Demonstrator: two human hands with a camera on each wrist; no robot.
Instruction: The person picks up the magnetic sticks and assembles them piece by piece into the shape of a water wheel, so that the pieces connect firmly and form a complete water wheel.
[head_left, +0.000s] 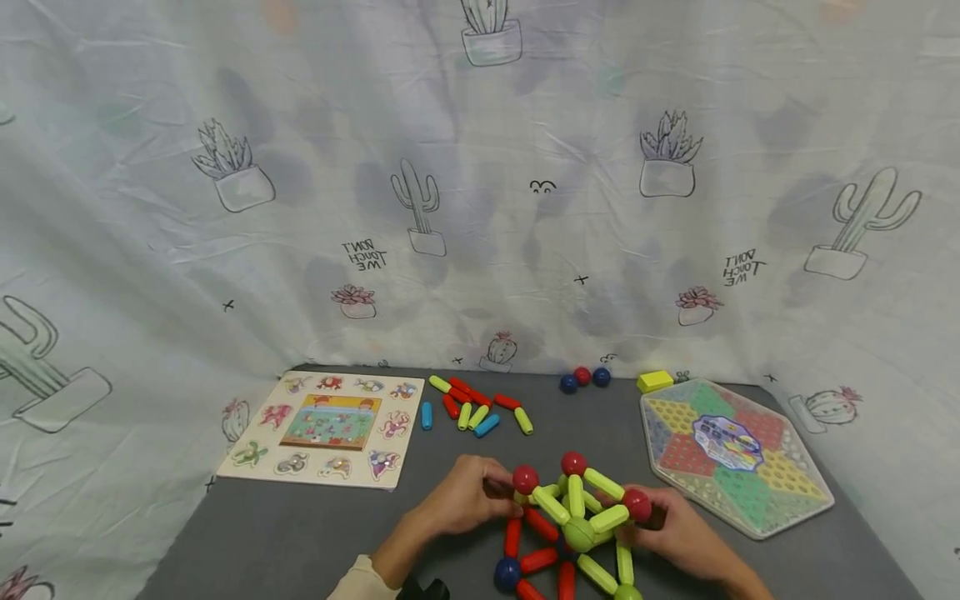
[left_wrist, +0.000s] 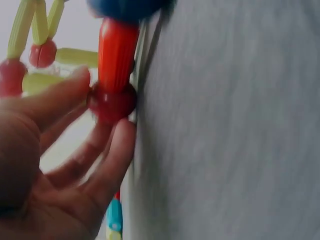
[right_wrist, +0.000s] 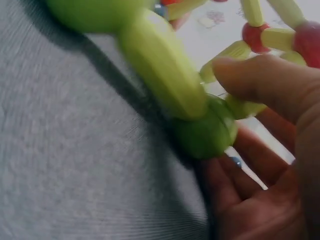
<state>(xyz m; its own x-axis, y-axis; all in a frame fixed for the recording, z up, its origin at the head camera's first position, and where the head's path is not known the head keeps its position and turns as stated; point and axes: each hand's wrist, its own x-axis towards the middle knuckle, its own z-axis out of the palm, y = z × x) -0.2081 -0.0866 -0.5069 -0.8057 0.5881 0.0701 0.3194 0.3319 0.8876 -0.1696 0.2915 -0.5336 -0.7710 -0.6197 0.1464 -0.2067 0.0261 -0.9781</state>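
A toy structure of lime and red rods joined by balls stands on the dark table, its green ball (head_left: 578,534) facing me. Red balls (head_left: 526,478) top its raised lime part; lower red rods (head_left: 538,560) meet a blue ball (head_left: 507,574). On the left side, my left hand (head_left: 468,496) pinches a low red ball (left_wrist: 114,102) between thumb and fingers. My right hand (head_left: 678,533) holds the opposite side, thumb and fingers about a low green ball (right_wrist: 207,127). In the head view the structure partly hides the fingertips.
Loose red, lime and blue rods (head_left: 480,417) lie behind the structure. Farther back are two blue balls and one red ball (head_left: 582,377), beside a yellow block (head_left: 655,382). A picture puzzle board (head_left: 255,479) lies left; a hexagonal game board (head_left: 780,433) lies right. A printed curtain (head_left: 487,208) hangs behind.
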